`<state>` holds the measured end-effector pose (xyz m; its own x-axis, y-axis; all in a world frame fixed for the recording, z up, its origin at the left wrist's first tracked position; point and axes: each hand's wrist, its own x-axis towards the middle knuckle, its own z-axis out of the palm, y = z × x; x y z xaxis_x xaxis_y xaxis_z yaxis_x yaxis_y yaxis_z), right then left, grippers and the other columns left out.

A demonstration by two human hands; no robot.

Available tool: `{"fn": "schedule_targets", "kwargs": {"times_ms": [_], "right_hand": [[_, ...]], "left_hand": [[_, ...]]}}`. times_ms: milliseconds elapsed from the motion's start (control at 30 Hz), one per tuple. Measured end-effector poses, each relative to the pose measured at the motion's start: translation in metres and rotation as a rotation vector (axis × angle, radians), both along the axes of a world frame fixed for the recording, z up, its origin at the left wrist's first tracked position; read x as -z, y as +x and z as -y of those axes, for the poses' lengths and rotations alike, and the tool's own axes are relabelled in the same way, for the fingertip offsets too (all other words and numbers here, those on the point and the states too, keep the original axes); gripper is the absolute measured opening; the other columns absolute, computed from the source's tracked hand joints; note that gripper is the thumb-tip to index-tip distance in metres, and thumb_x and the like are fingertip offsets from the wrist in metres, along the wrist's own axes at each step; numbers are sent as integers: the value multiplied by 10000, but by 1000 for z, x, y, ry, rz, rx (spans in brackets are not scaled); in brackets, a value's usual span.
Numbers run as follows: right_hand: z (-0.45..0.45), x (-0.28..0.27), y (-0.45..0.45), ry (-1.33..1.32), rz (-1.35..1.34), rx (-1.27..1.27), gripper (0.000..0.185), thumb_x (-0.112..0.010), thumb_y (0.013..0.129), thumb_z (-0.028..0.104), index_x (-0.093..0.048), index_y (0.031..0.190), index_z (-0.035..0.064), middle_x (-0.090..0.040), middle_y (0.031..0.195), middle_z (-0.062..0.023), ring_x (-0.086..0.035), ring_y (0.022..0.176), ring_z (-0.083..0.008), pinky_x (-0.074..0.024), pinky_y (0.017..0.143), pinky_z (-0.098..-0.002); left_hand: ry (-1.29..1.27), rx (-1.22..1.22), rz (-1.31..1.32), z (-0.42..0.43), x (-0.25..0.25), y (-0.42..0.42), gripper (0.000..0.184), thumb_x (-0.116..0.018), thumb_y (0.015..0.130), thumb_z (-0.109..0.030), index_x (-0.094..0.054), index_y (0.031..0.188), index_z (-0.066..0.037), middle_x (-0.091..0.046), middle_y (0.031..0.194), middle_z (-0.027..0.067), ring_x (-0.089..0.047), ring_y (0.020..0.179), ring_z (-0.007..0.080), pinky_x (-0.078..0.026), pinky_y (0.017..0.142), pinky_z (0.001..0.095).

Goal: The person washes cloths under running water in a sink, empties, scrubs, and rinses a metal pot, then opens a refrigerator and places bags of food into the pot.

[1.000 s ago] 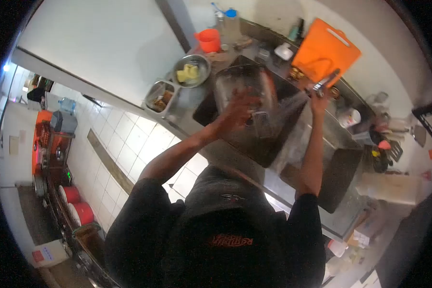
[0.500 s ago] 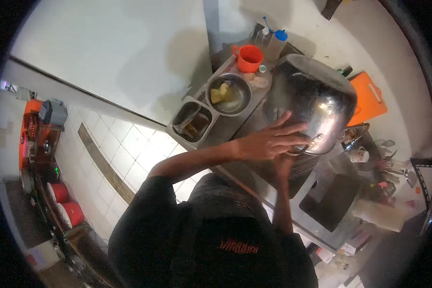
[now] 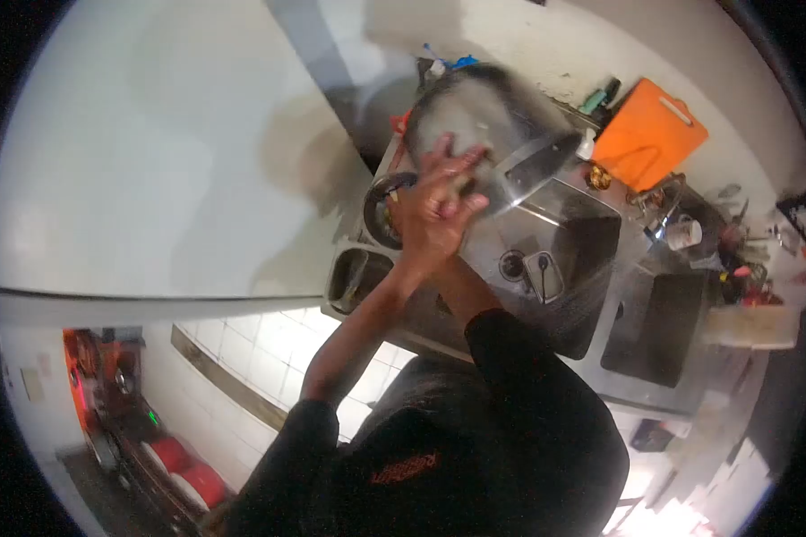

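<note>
A large steel pot (image 3: 510,116) is tipped over above the sink's left side, blurred, with a dull grey round face towards me. Against it lies my left hand (image 3: 432,210), fingers spread and apart. A small yellow-green patch shows between those fingers; what it is I cannot make out. My right hand is hidden behind the left hand and wrist, so its fingers do not show; only my right forearm (image 3: 467,291) is visible, crossing under the left. Just left of the hands stands a steel bowl (image 3: 373,215) with yellowish pieces in it.
The steel sink (image 3: 582,228) holds a small tray (image 3: 546,276) with a spoon-like utensil. A second basin (image 3: 658,336) lies to the right. An orange cutting board (image 3: 651,134) leans on the wall. A steel container (image 3: 336,286) stands left, near a white panel (image 3: 170,179).
The pot has tipped and shifted left, uncovering the sink. My left hand has moved up and left with it, and my right hand has gone behind the left. The view has turned right.
</note>
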<state>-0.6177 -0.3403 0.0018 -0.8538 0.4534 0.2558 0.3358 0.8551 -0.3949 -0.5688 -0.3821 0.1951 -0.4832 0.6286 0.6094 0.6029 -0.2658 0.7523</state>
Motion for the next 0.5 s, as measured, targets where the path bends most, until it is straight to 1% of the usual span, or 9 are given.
{"fn": "schedule_targets", "kwargs": {"times_ms": [33,67,133,200,233,300,400,433,500], "right_hand": [[-3,-3,0,-19,-6,10,551,-643,803,310,-477,1248,28,-487,1237,-190,-448,1149,-385,-339,984,-472],[-8,-7,-1,-38,-18,19,546,-642,804,308,-480,1243,27,-493,1226,-191,-455,1138,-384,-345,976,-470],[-12,-10,2,-62,-23,34,535,-642,805,305,-485,1233,24,-505,1204,-194,-469,1116,-380,-357,960,-466],[-18,-14,7,-97,-39,41,525,-642,805,301,-490,1222,22,-517,1182,-196,-483,1094,-377,-369,944,-462],[-20,-14,9,-105,-40,48,519,-642,806,300,-492,1217,21,-523,1171,-198,-491,1083,-375,-375,936,-460],[-24,-14,20,-113,-41,55,509,-642,807,296,-497,1207,18,-535,1149,-200,-505,1062,-371,-387,920,-456],[-21,-14,31,-112,-40,68,493,-642,808,291,-505,1192,14,-553,1117,-204,-526,1029,-366,-405,896,-450],[-20,-16,34,-113,-45,72,487,-642,808,289,-508,1187,13,-559,1106,-206,-533,1018,-364,-411,888,-448],[-22,-17,35,-122,-50,81,477,-641,809,286,-513,1177,10,-571,1084,-208,-547,996,-361,-423,872,-444]], "left_hand": [[0,30,-18,-2,7,-7,334,-688,752,-98,-624,1068,-14,-606,1196,44,-419,1273,281,-311,1030,373],[-13,28,395,-4,17,-15,361,-695,755,-95,-614,1097,-10,-608,1171,43,-465,1209,252,-342,998,353],[-50,40,810,-2,20,-24,389,-702,758,-91,-604,1125,-6,-610,1146,43,-510,1145,223,-373,966,334],[-14,-71,842,2,14,-31,419,-694,773,-79,-582,1169,1,-601,1113,57,-538,1034,161,-393,930,309],[-13,-67,846,7,13,-34,419,-694,773,-79,-582,1169,1,-601,1113,57,-538,1034,161,-393,930,309],[195,74,984,13,4,-39,405,-671,779,-54,-576,1166,16,-597,1128,83,-547,1036,177,-391,932,305],[346,59,989,19,-5,-51,431,-648,765,-40,-550,1173,57,-598,1109,122,-554,1041,213,-420,918,332],[346,57,985,19,-11,-57,431,-648,765,-40,-550,1173,57,-598,1109,122,-554,1041,213,-420,918,332],[291,-42,788,23,-19,-58,417,-671,757,-50,-578,1151,48,-609,1088,111,-573,992,203,-425,916,321]]}}
